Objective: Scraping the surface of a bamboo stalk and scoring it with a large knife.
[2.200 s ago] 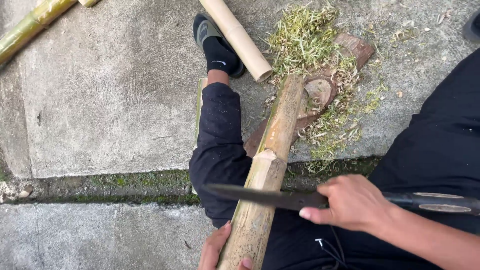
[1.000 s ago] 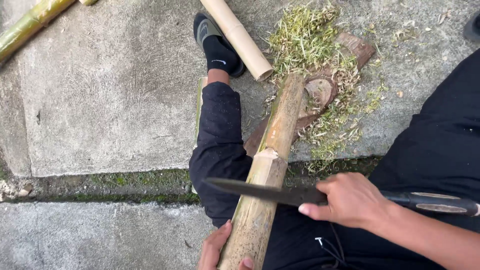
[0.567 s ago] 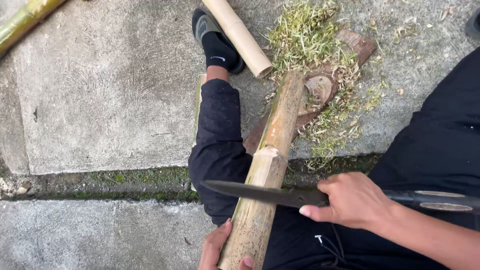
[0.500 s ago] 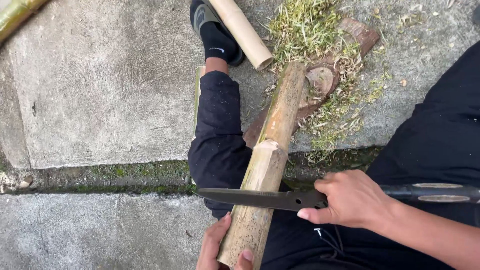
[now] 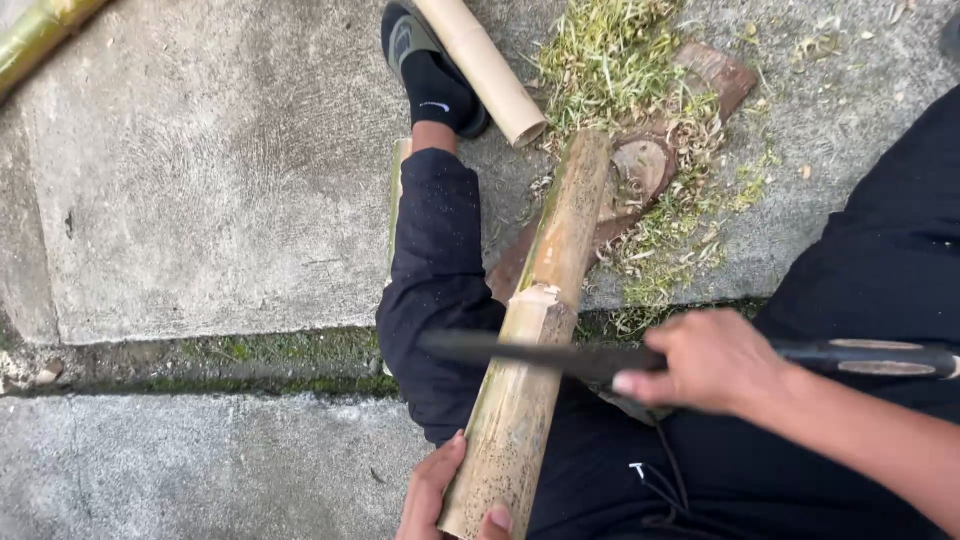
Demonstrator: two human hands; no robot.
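A green bamboo pole [image 5: 40,35] lies far left on the concrete floor [image 5: 200,170]. The left hand [image 5: 440,495] wraps its fingers around the near end of the bamboo stalk [image 5: 535,350] slanting across the lap. The right hand [image 5: 710,360] grips the long knife [image 5: 520,352], blade laid across the stalk

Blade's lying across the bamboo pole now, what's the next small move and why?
Probably push the blade away along the bamboo pole toward the step of stripped skin, since it lies flat just below that step, the right hand grips the handle and the left hand steadies the near end.
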